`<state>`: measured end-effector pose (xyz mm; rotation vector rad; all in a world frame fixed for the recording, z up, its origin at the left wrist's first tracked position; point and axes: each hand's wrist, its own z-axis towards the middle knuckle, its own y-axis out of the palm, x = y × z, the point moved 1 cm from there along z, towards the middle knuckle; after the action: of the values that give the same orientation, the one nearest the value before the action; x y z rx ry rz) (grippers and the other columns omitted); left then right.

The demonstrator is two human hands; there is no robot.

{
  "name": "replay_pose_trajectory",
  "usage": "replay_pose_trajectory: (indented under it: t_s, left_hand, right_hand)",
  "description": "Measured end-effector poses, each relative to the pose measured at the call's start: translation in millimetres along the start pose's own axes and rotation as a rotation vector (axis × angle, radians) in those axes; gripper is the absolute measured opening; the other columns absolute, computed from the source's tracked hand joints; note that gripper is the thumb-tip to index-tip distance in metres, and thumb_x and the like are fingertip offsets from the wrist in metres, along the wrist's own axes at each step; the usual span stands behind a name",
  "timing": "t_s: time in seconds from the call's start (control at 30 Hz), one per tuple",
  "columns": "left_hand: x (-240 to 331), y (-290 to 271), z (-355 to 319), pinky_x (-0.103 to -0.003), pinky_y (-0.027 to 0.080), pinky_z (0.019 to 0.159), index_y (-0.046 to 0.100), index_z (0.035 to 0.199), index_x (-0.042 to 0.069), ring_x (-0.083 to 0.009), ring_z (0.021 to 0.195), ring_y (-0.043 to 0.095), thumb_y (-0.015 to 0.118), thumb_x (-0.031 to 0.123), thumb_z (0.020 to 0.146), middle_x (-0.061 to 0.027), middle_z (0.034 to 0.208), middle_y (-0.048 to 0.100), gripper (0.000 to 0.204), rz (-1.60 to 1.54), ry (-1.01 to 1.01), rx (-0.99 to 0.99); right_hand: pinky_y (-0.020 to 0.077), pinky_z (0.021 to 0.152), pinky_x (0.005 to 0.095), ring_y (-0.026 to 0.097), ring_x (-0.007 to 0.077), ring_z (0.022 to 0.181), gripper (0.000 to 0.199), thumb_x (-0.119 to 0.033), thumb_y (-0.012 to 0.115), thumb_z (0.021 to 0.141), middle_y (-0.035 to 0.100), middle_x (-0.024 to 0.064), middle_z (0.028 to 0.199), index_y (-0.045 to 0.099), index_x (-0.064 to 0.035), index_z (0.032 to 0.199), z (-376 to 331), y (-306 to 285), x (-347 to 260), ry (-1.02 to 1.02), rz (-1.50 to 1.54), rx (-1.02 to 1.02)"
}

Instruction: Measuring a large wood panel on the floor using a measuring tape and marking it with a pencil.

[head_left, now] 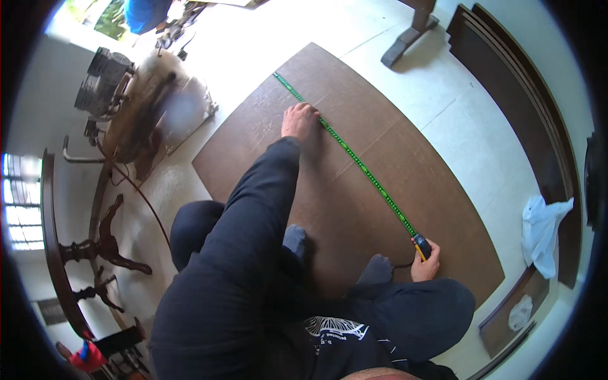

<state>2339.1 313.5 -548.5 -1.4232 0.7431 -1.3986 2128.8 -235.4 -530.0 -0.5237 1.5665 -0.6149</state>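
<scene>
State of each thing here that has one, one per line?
tape measure: extended, lying flat across the board
brown board: flat on the floor
left hand: pressing the tape down
right hand: gripping the tape case
white bag: crumpled

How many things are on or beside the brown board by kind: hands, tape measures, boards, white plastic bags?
Hands: 2, the left hand pressing on the green tape, the right hand holding the tape case
Tape measures: 1, the tape measure stretched across the board
Boards: 1, the brown board on the floor
White plastic bags: 1, the white bag at the right
Total: 5
</scene>
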Motion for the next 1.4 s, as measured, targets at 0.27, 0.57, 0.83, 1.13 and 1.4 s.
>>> replay_pose_trajectory:
  t_s: [0.27,0.57,0.83,1.13,1.4]
  left_hand:
    - [-65.4,-34.8,88.9,-0.044,0.045,0.114,0.053,0.145,0.007,-0.0381,0.136,0.053,0.088,0.059,0.071,-0.0162,0.151,0.053,0.096,0.233,-0.158,-0.262]
    - [-88.8,-31.6,123.0,-0.043,0.034,0.123,0.030,0.155,-0.006,-0.0393,0.151,0.032,0.091,0.071,0.058,-0.0291,0.163,0.028,0.139,0.309,-0.240,-0.408]
    - [-78.5,-31.3,124.5,-0.042,0.056,0.095,0.048,0.137,-0.010,-0.0328,0.114,0.067,0.094,0.060,0.064,-0.0257,0.120,0.067,0.111,0.000,-0.260,-0.636]
    - [-128.2,-16.5,129.6,-0.051,0.045,0.110,0.049,0.140,-0.012,-0.0431,0.134,0.049,0.079,0.071,0.077,-0.0325,0.142,0.047,0.108,0.345,0.024,-0.501]
    - [-155.2,-9.6,147.9,-0.041,0.052,0.098,0.056,0.124,-0.016,-0.0375,0.110,0.063,0.079,0.061,0.082,-0.0288,0.120,0.063,0.090,0.372,-0.153,-0.508]
  right_hand:
    - [0.0519,0.097,0.0426,0.069,0.0356,0.110,0.036,0.001,0.072,0.087,0.071,0.0175,0.117,0.062,-0.0039,0.121,4.1,-3.7,-8.4,0.038,0.021,-0.005]
    - [0.0518,0.098,0.0445,0.066,0.0373,0.117,0.041,0.005,0.068,0.086,0.069,0.0168,0.123,0.061,-0.0060,0.125,10.0,5.7,-18.2,0.140,0.075,-0.050]
    - [0.0529,0.097,0.0442,0.066,0.0385,0.116,0.043,0.004,0.067,0.086,0.070,0.0139,0.123,0.060,-0.0093,0.126,-2.4,-2.9,5.6,0.073,-0.119,0.005]
    - [0.0563,0.094,0.0403,0.068,0.0352,0.118,0.045,0.006,0.070,0.087,0.071,0.0127,0.125,0.058,-0.0088,0.128,-16.5,12.1,27.3,0.250,0.061,0.057]
    - [0.0551,0.098,0.0416,0.066,0.0359,0.120,0.046,0.008,0.068,0.086,0.070,0.0132,0.128,0.058,-0.0085,0.128,-3.2,-2.3,13.4,0.213,0.007,0.000]
